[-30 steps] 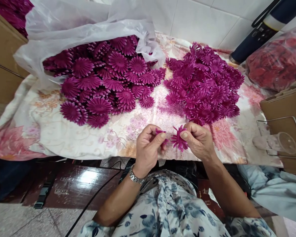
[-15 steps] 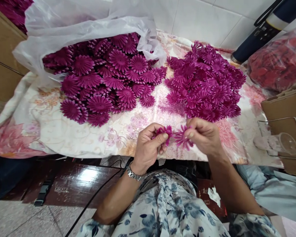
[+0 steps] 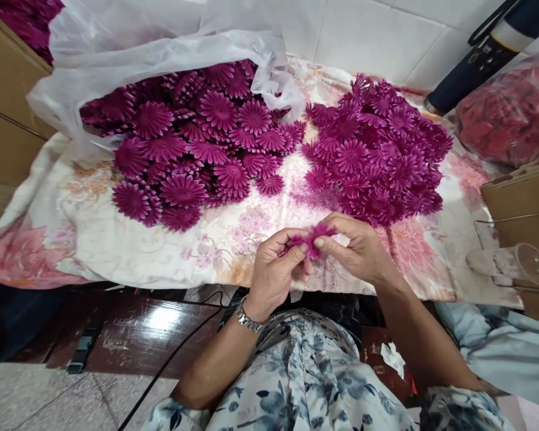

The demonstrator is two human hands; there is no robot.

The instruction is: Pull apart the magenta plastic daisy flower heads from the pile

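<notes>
My left hand (image 3: 273,269), with a metal watch on the wrist, pinches magenta artificial flower petals over the table's front edge. My right hand (image 3: 359,248) meets it from the right, thumb and fingers closed on a magenta flower petal piece (image 3: 318,234). The petals overlap between both sets of fingertips, so where one piece ends and the other begins is hard to see. Behind my hands lie two heaps of similar flower pieces: a left heap (image 3: 184,149) spilling from a white plastic bag (image 3: 161,51), and a right heap (image 3: 381,155) of looser, more spread petals.
A floral cloth (image 3: 139,257) covers the table. At the right are a clear plastic cup (image 3: 527,263), a cardboard box (image 3: 516,197), a bag of red pieces (image 3: 507,114) and a dark blue flask (image 3: 471,75). Another cardboard box (image 3: 13,114) stands left; a tiled wall (image 3: 363,36) rises behind.
My right hand has moved left, bringing its petal piece against the one in my left hand. Earlier the two pieces were held slightly apart.
</notes>
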